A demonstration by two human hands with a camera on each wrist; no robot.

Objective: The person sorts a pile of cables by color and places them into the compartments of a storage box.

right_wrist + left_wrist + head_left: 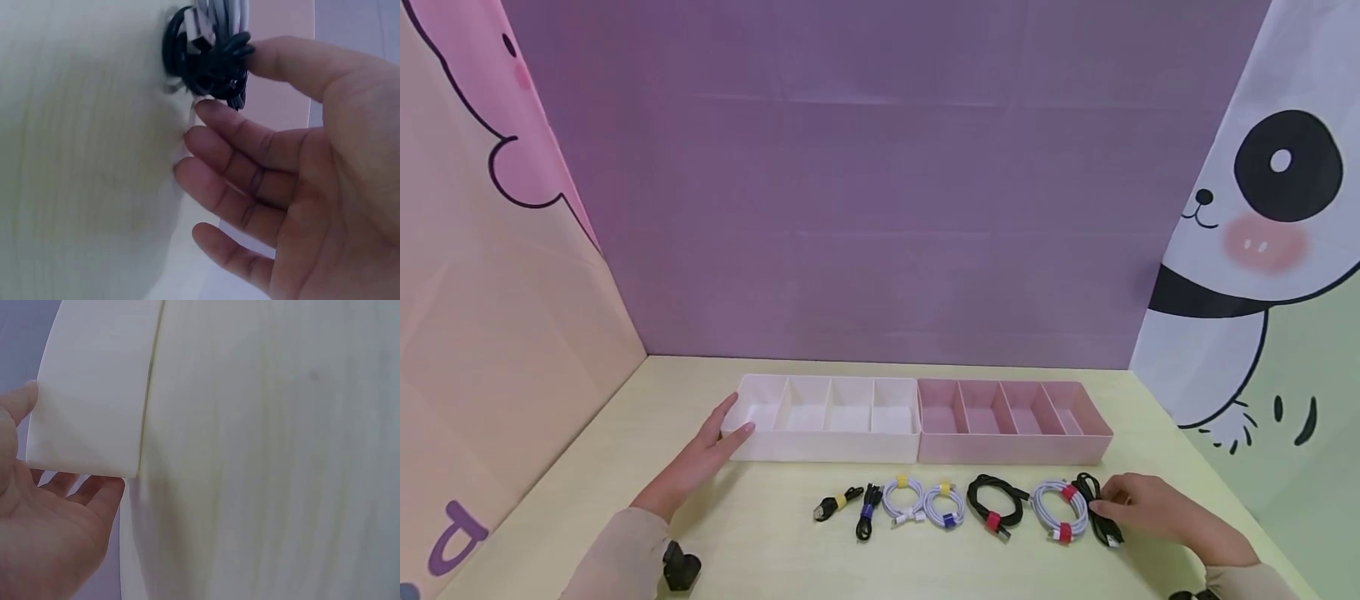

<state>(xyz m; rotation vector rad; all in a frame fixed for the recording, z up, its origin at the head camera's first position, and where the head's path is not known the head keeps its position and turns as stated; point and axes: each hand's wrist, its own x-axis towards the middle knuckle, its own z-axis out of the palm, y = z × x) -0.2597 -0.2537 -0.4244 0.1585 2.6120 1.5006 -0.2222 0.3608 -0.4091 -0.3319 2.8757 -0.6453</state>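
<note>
At the left end of the white divided box (825, 447), my left hand (703, 454) rests with the thumb by the front corner and the fingers along the end wall. In the left wrist view, the left hand (56, 519) touches that same white box (94, 394). My right hand (1157, 510) is at a coiled black cable (1103, 525) at the row's right end. In the right wrist view, the thumb of the right hand (300, 162) touches the black cable (212, 65), while the other fingers are spread below it, loosely bent.
A pink divided box (1015, 450) adjoins the white one. In front lie several tied cables: small black ones (867, 512), white coils (903, 500), a black coil (973, 500) with a red tie, and a larger white coil (1037, 508) beside the right hand. Printed walls surround the table (775, 567).
</note>
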